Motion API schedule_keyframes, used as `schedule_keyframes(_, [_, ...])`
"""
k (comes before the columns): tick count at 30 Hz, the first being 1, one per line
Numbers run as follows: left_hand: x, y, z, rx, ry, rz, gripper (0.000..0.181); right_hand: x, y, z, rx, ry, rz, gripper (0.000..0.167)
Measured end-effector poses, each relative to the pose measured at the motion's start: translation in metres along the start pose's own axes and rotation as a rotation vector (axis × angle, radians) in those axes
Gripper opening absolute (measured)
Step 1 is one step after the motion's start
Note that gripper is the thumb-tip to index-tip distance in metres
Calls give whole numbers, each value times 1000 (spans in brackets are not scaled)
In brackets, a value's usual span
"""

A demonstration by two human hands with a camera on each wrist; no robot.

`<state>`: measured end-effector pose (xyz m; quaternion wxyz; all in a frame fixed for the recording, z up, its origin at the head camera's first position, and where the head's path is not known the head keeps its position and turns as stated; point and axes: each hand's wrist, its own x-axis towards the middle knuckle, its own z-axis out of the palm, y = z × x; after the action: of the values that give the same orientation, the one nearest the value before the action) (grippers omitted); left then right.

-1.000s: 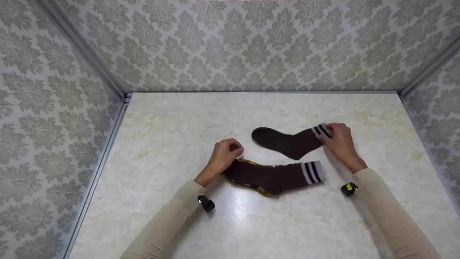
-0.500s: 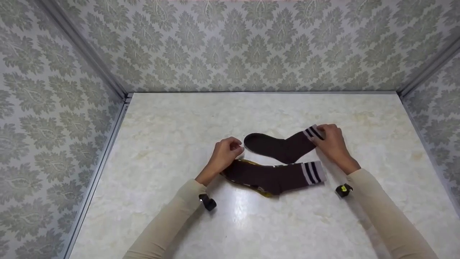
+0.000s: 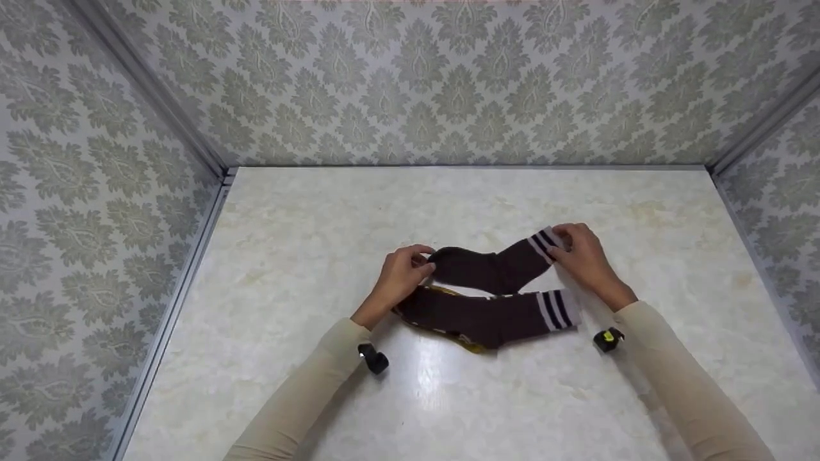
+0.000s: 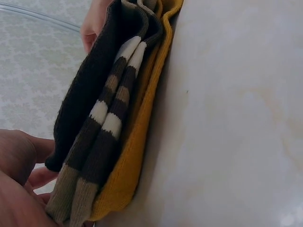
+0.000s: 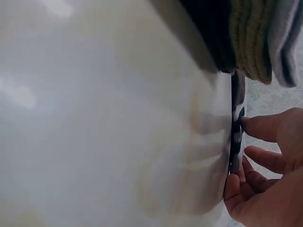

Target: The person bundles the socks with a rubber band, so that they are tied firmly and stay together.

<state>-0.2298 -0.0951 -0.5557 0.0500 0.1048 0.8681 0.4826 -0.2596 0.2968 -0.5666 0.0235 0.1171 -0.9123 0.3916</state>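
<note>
A dark brown sock (image 3: 464, 269) with a pale cuff and black stripes lies across the far side of a sock stack. My right hand (image 3: 586, 259) pinches its cuff. Its toe sits between the thumb and index finger of my left hand (image 3: 398, 276). In front of it lies a matching brown sock (image 3: 477, 314), on top of the stack, with its striped cuff to the right. Edge-on in the left wrist view, the stack shows striped socks (image 4: 99, 123) with tan toes and a mustard sock (image 4: 130, 175). In the right wrist view, my fingers (image 5: 262, 127) hold the cuff's edge.
The socks rest on a pale marbled table (image 3: 307, 205). Patterned wallpaper panels (image 3: 448, 83) rise at the back and both sides. A small dark camera (image 3: 373, 360) sits at the left wrist, and another camera (image 3: 608, 339) at the right.
My right hand has drawn the far brown sock left and nearer, toward the stack. Its toe has come between my left thumb and finger. The left hand has stayed nearly still.
</note>
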Motion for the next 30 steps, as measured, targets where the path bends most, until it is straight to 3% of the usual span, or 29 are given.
schedule_keyframes(7, [6, 3, 2, 33, 1, -29, 34, 1, -4, -1, 1, -19, 58, 47])
schedule_keyframes(10, [20, -14, 9, 69, 24, -46, 19, 3, -6, -1, 4, -35, 85, 49])
schedule_keyframes(13, [35, -40, 19, 111, 51, -67, 6, 4, -6, 0, 5, -35, 94, 48])
schedule_keyframes(16, [44, -59, 24, 122, 68, -58, 6, 4, -6, 0, 21, 17, 77, 38])
schedule_keyframes(19, [46, -66, 25, 115, 79, -37, 7, 2, -5, 0, 55, 90, 62, 26])
schedule_keyframes(22, [43, -63, 22, 89, 103, -12, 5, 1, -7, -3, 99, 134, 78, 21])
schedule_keyframes(24, [36, -52, 16, 57, 119, -5, 4, 0, -10, -6, 122, 151, 95, 21])
schedule_keyframes(30, [12, -2, -8, -6, 173, 1, 5, -4, -20, -13, 199, 175, 77, 27])
